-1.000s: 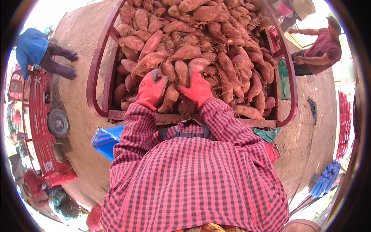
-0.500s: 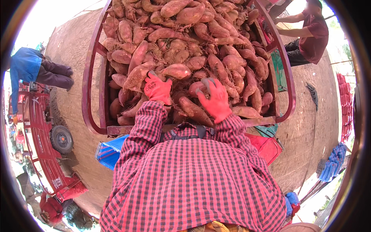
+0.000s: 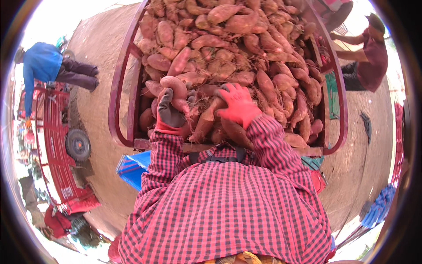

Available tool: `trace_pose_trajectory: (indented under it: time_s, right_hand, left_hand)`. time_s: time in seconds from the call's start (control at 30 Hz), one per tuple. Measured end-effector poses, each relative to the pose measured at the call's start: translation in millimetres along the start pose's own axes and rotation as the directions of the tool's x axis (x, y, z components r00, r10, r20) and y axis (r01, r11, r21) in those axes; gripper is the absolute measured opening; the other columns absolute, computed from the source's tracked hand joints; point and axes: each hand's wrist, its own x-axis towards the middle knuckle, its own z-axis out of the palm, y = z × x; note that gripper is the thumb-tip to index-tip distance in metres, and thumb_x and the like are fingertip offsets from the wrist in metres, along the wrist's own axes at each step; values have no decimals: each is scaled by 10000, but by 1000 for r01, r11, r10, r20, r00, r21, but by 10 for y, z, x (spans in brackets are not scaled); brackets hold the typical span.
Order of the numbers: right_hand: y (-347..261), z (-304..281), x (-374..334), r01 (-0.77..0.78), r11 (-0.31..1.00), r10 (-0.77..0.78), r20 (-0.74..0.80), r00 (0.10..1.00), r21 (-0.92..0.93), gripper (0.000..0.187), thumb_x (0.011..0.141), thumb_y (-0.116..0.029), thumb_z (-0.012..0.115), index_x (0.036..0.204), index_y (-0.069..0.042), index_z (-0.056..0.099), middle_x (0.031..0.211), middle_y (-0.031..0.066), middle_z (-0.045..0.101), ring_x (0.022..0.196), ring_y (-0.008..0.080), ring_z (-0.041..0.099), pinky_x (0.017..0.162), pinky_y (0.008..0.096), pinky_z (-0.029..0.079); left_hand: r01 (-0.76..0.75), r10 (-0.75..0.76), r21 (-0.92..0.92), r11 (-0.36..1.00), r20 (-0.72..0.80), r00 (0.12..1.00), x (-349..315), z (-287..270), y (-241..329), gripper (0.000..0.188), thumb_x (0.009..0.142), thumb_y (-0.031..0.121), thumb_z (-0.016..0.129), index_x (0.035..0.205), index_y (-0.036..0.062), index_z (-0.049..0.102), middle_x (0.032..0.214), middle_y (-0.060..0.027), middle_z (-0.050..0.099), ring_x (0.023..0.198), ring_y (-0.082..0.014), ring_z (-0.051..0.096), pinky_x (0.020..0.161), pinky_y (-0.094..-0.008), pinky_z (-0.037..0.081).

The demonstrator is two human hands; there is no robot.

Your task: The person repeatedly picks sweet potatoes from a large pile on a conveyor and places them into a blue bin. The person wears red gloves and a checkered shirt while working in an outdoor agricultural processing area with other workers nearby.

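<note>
Reddish sweet potatoes [image 3: 220,66] with thin roots fill a cart bed in a deep heap. My left hand [image 3: 170,112], in a red glove with a dark palm, is turned palm-up at the near left of the heap. Its fingers are closed round a curved sweet potato [image 3: 176,90]. To its right, my right hand [image 3: 239,104], gloved alike and back upward, has its fingers bent over the upper end of a long sweet potato [image 3: 205,122]. That one leans down toward the near edge; its upper end is partly hidden by the fingers.
Dark red metal rails [image 3: 118,88] frame the cart bed. Below its near edge hangs a blue bag [image 3: 133,169]. A red three-wheeled vehicle [image 3: 59,145] stands at the left, with a person in blue [image 3: 44,61] bending over it. Another person in dark red [image 3: 373,57] is at the far right.
My left hand has turned palm-up and lifted a curved sweet potato. My right hand has moved left onto a long sweet potato. The whole view has shifted slightly.
</note>
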Motion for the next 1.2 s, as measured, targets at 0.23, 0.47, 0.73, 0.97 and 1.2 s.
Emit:
trace_pose_trajectory:
  time_s: [0.23, 0.47, 0.73, 0.97, 1.2]
  right_hand:
    - [-881, 290, -206, -19, 760, 54, -35, 998, 649, 303, 984, -357, 648, 942, -59, 687, 755, 174, 660, 706, 334, 681, 659, 439, 530]
    - [-924, 154, -167, 555, 815, -577, 321, 751, 165, 256, 899, -348, 666, 838, -100, 692, 811, 121, 717, 788, 312, 722, 674, 462, 565]
    - [119, 185, -24, 180, 966, -122, -285, 951, 186, 248, 943, -223, 657, 1169, -119, 649, 1058, 127, 666, 1051, 344, 643, 900, 467, 509]
    - [188, 351, 649, -72, 989, 84, -89, 992, 130, 417, 961, -407, 593, 1244, -103, 638, 1233, 169, 634, 1137, 363, 620, 991, 469, 485]
    - [-201, 520, 102, -25, 1000, 25, -225, 974, 2, 411, 954, -428, 608, 1232, -127, 646, 1195, 187, 619, 1090, 373, 633, 939, 486, 496]
  left_hand:
    - [-110, 73, 231, 967, 165, 984, -275, 357, -18, 483, 1033, 465, 565, 1228, 24, 588, 1054, -179, 695, 753, -297, 642, 737, -400, 568]
    - [-20, 215, 686, 728, -200, 956, -1221, 37, 281, 508, 976, 403, 655, 1407, 150, 561, 904, -86, 652, 609, -173, 575, 466, -286, 427]
    - [324, 652, 667, 671, -739, 170, -2604, -2715, 1126, 486, 955, 351, 701, 1341, 68, 619, 873, -110, 660, 607, -208, 588, 487, -333, 476]
    - [537, 902, 829, 158, -342, 262, -2217, -2389, 957, 419, 943, 221, 731, 1283, -10, 653, 1134, -138, 719, 951, -193, 667, 859, -319, 534]
    - [-206, 608, 962, 178, 57, 792, -990, -406, 289, 268, 970, 29, 683, 1236, 0, 674, 1108, -85, 700, 961, -142, 674, 834, -271, 561]
